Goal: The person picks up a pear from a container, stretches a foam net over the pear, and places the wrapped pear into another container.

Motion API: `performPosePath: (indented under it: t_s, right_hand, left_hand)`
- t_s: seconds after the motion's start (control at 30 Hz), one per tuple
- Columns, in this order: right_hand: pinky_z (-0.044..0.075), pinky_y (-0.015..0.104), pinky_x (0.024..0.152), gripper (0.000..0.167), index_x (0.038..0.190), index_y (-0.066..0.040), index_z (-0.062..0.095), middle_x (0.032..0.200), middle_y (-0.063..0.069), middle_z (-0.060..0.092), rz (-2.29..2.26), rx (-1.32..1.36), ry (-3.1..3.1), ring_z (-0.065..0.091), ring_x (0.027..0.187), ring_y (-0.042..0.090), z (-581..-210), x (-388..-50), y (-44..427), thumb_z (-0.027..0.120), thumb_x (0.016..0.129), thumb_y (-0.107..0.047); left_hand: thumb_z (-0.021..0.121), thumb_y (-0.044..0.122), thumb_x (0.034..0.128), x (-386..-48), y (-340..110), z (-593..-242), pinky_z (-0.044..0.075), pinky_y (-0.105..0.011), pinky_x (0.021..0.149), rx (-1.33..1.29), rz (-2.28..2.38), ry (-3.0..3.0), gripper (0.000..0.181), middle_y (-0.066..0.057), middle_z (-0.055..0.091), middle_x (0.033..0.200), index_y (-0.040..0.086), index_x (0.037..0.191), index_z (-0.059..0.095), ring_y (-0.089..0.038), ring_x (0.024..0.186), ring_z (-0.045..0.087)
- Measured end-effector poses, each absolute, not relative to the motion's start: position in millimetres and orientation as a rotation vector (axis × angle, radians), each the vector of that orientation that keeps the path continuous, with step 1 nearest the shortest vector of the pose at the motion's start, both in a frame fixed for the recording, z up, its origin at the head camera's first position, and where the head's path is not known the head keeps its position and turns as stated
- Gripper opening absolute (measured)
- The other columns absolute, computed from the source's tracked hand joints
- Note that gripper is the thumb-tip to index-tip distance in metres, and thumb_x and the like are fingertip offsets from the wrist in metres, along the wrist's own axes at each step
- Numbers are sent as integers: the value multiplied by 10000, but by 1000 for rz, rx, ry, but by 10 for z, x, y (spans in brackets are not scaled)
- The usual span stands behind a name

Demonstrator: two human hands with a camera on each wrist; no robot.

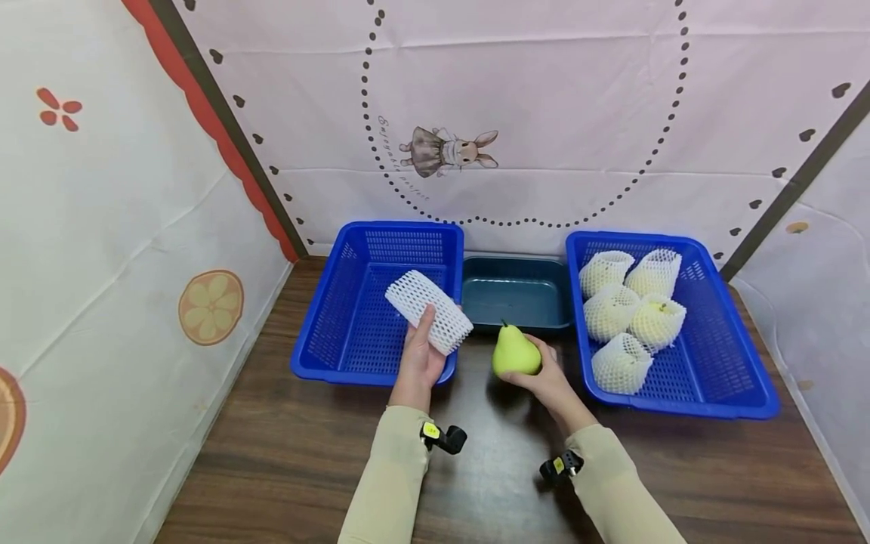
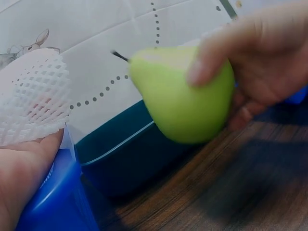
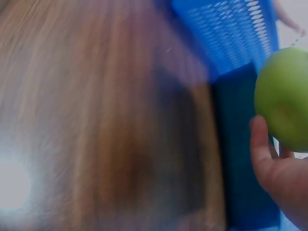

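My left hand [image 1: 423,361] holds a white foam net sleeve [image 1: 430,311] over the near right corner of the left blue basket [image 1: 315,370], thumb on top of it. In the left wrist view the foam net [image 2: 33,98] looks bare of fruit. A green pear [image 1: 514,352] is gripped by my right hand [image 1: 547,378], fingers and thumb round its base, stem pointing up and away. The pear [image 2: 183,96] hangs above the table, apart from the net. The right wrist view shows the pear's underside [image 3: 284,103] with the thumb against it.
A dark teal tray [image 1: 516,326] stands between the two baskets at the back. The right blue basket [image 1: 720,412] contains several pears in foam nets [image 1: 621,364]. A printed cloth [image 1: 544,98] hangs behind the brown wooden table [image 1: 272,453].
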State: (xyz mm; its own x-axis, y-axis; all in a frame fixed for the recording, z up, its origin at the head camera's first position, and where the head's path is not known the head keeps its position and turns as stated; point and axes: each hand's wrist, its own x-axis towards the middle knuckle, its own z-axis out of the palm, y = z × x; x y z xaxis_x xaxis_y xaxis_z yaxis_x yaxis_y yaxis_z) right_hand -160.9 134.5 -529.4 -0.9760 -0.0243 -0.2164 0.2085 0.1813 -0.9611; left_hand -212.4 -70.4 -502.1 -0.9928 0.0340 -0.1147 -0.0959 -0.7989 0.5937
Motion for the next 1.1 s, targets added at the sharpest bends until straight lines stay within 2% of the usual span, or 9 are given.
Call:
performPosePath:
  t_s: [0.17,0.33,0.43,0.6,0.7,0.77,1.0,1.1]
  right_hand:
    - [395,382,882,789,1428,-154,239,1347,185,291,-1950,56,2146,416,1110,326,-5142,-1548,1282,705,793,-104]
    - [395,378,890,747,1414,-134,220,1350,178,290,-1961,20,2098,413,1125,334,-5087,-1505,1225,673,821,-115]
    - [396,377,894,727,1406,-119,222,1363,165,291,-1980,21,2077,400,1143,334,-5100,-1496,1193,661,827,-114]
    - [407,376,878,696,1399,-76,209,1357,189,331,-2033,54,2036,405,1153,329,-5113,-1504,1124,633,850,-129]
    - [400,390,863,670,1397,-54,199,1339,199,346,-2055,64,2005,427,1124,320,-5088,-1513,1085,601,871,-156]
    - [387,379,851,657,1402,-57,200,1329,192,352,-2064,71,1981,428,1104,298,-5054,-1513,1068,582,885,-188]
    - [333,487,950,601,1420,-34,196,1331,196,342,-2234,31,1789,471,1006,187,-4974,-1516,1048,498,915,-156]
    - [337,467,956,591,1416,-22,177,1338,185,347,-2314,33,1695,505,976,142,-4946,-1503,1053,474,920,-148]
  left_hand:
    - [609,296,888,-2118,-704,-5024,392,-394,969,-116,2939,959,708,-140,414,1364,215,1450,187,-287,1131,528]
    - [593,332,884,-2113,-695,-5033,364,-417,992,-77,2968,965,764,-156,323,1435,302,1459,90,-323,1191,471]
    - [618,344,856,-2109,-683,-5047,355,-422,998,-49,2982,998,826,-170,297,1445,304,1459,54,-333,1209,450]
    - [713,350,760,-2082,-652,-5068,393,-356,966,-33,2965,1174,977,-163,325,1416,257,1444,21,-250,1181,473]
    - [758,320,734,-2052,-620,-5059,412,-320,940,-7,2932,1306,1032,-176,347,1395,224,1443,14,-223,1157,478]
    - [768,287,744,-2040,-593,-5054,415,-301,930,34,2905,1404,1026,-191,360,1379,197,1441,20,-213,1145,481]
    - [724,121,801,-2004,-487,-4998,403,-294,942,193,2757,1709,908,-193,423,1321,160,1422,62,-220,1132,495]
    - [718,112,799,-1981,-463,-4975,397,-296,949,181,2657,1827,878,-159,438,1321,167,1413,93,-226,1135,500]
